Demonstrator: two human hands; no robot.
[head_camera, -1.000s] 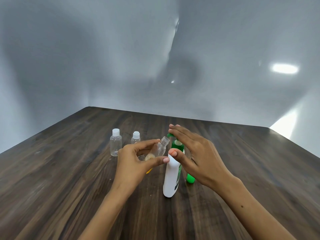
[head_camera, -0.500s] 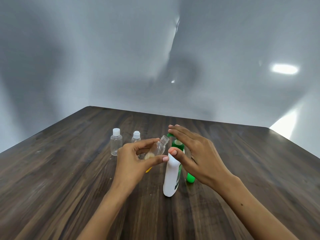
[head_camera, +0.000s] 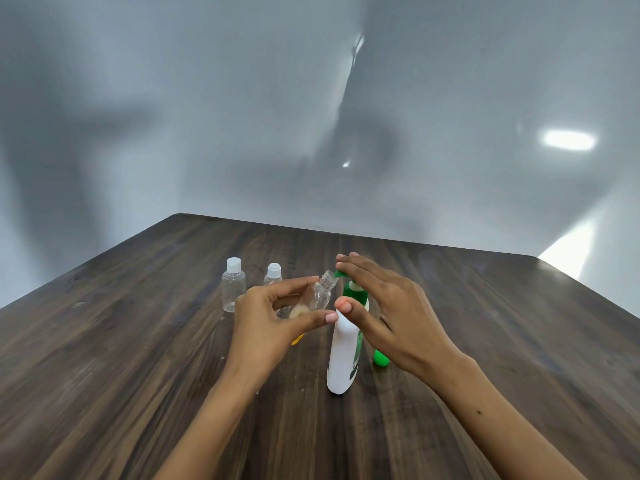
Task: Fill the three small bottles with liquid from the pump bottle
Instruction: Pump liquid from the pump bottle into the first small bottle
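Observation:
A white pump bottle (head_camera: 341, 362) with a green pump head (head_camera: 353, 289) stands on the dark wooden table (head_camera: 138, 358). My right hand (head_camera: 391, 313) lies flat on the pump head with straight fingers. My left hand (head_camera: 273, 317) holds a clear small bottle (head_camera: 320, 294), uncapped and tilted, its mouth right at the green nozzle. A little pale liquid sits at its bottom. Two more clear small bottles with white caps, one (head_camera: 233, 285) and the other (head_camera: 273, 274), stand upright behind my left hand.
A green object (head_camera: 381, 358) stands right of the pump bottle, partly hidden by my right hand. A yellow thing (head_camera: 297, 339) peeks out below my left hand. Grey walls rise beyond the table's far edge.
Both hands and the bottles stay almost in place; my right hand sits slightly lower on the pump head.

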